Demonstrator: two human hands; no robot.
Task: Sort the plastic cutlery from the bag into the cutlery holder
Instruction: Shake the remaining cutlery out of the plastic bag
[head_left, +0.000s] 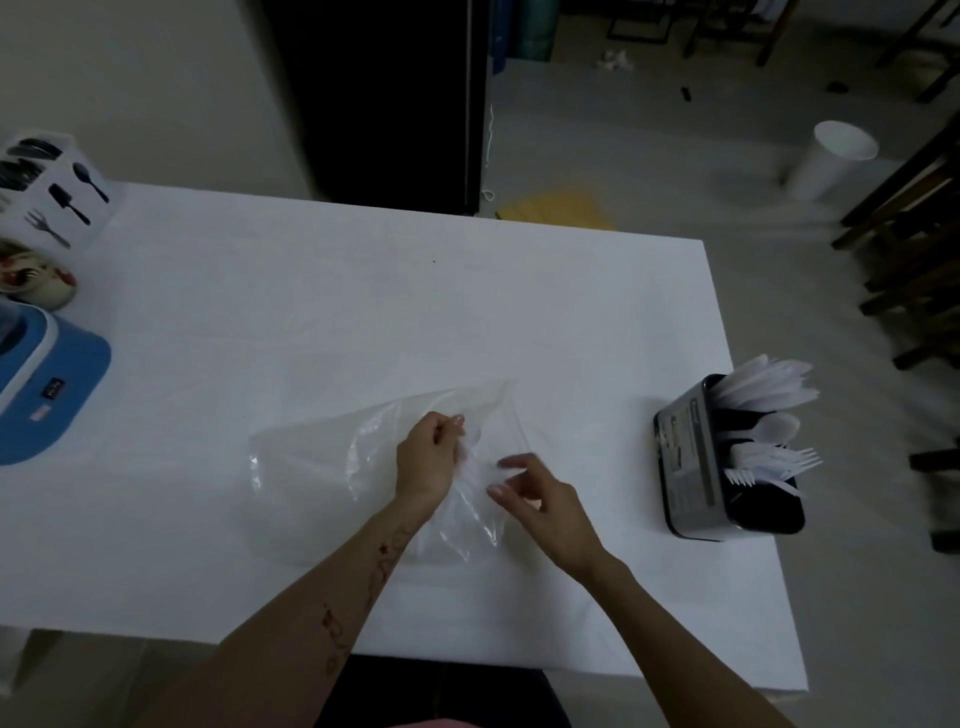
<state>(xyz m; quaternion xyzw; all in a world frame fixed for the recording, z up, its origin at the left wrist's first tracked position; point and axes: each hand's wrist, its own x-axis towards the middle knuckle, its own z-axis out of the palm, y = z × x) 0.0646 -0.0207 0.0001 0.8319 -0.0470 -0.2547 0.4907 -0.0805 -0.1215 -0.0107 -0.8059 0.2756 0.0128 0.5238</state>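
The right hand (540, 506) is hovering just over the bag (374, 467) with fingers loosely spread, holding nothing. The left hand (428, 454) is pinching the film near its mouth. The bag is lying mid-table, looking limp, light and slippery, and seemingly empty. Best gripped at the mouth edge. The holder (691, 462), far right, is carrying stiff, light cutlery (769, 410).
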